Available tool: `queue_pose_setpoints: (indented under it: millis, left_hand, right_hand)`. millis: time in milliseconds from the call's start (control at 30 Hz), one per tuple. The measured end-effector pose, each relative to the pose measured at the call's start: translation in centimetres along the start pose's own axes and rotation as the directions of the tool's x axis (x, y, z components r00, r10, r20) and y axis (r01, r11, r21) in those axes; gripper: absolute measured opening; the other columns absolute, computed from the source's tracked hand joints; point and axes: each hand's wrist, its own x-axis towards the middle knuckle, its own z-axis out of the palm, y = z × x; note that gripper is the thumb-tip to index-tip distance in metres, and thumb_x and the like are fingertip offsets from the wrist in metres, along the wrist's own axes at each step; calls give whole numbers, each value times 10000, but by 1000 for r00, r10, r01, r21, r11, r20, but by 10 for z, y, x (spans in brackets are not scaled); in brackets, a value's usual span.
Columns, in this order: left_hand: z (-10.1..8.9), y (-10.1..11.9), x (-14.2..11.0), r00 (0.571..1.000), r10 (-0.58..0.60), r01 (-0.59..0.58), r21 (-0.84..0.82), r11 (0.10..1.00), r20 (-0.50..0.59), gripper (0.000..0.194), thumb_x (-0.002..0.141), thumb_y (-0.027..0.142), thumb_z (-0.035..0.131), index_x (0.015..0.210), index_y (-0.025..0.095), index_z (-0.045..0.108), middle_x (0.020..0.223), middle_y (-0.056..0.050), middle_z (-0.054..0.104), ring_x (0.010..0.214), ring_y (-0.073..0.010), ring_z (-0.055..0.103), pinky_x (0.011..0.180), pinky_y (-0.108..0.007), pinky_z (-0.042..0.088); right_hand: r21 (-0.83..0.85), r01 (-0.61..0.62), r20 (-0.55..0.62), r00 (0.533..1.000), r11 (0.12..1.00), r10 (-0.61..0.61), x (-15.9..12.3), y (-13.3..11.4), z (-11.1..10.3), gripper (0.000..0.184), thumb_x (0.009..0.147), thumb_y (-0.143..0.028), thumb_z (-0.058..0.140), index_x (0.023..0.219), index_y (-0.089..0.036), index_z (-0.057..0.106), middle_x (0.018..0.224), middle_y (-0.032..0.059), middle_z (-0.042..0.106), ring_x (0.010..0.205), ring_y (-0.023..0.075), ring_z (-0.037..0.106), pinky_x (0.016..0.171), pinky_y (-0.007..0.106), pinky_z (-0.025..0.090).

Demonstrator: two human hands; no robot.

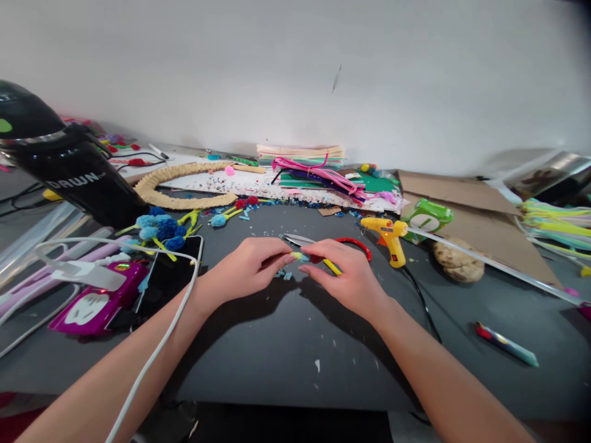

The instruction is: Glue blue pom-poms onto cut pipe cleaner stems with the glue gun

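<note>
Pinching one end of a small yellow-and-blue chenille piece (299,256), the left hand (256,264) has its grip set, and look, the piece sits right between both hands, apparently crosswise, neither hand clearly nearer; the right hand (344,271) meets the other end, clamped or not I cannot tell! Just beyond, smooth red-looped metal scissors (362,244), with fluffy blue scraps (287,275) on the matte grey surface (277,363)

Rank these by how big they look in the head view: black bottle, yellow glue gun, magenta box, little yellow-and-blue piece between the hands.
1. Black bottle, cut off by the picture's left edge
2. Magenta box, partly covered
3. Yellow glue gun
4. Yellow-and-blue piece, also partly covered
</note>
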Motion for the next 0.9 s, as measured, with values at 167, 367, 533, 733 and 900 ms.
queue_pose_setpoints:
  millis: [167, 367, 533, 733, 900]
  left_hand:
    - [-1, 2, 1, 1000, 7, -7, 10, 1000, -19, 243, 970, 302, 492, 892, 153, 668, 748, -16, 642, 661, -106, 539, 635, -210, 376]
    - [0, 1, 0, 998, 29, -26, 47, 999, -64, 296, 978, 326, 472, 800, 151, 630, 660, -3, 582, 603, -103, 483, 605, -221, 363]
    - [0, 2, 0, 996, 39, -36, 40, 999, -75, 294, 971, 325, 488, 765, 153, 610, 649, 2, 575, 601, -99, 477, 607, -223, 359]
    - [-1, 3, 0, 996, 29, -26, 34, 999, -81, 318, 974, 340, 478, 759, 149, 613, 641, 2, 571, 600, -97, 470, 606, -223, 355]
    - [0, 2, 0, 995, 41, -39, 25, 999, -91, 311, 976, 335, 475, 774, 150, 623, 646, -4, 583, 603, -99, 477, 616, -225, 369]
  right_hand:
    - [24, -22, -10, 1000, 999, 23, 1, -2, -1, 266, 883, -279, 665, 1148, -252, 659, 1099, 63, 699, 1013, 209, 658, 910, 352, 534]
    - [93, -161, -13, 987, 983, 163, 4, -4, -4, 158, 953, -317, 538, 1015, -218, 645, 977, 55, 671, 867, 174, 641, 776, 300, 533]
    - [39, -260, -10, 965, 965, 261, 4, -5, -7, 281, 1000, -371, 434, 797, -202, 531, 692, -9, 550, 635, 126, 521, 605, 262, 424]
    - [13, -258, -20, 966, 966, 258, 3, -5, -7, 351, 981, -365, 476, 673, -198, 495, 600, -29, 475, 561, 110, 449, 520, 258, 357]
    - [199, -252, -32, 964, 947, 263, 3, 0, -5, 188, 909, -326, 604, 1051, -220, 668, 1025, 54, 703, 879, 180, 667, 788, 311, 556]
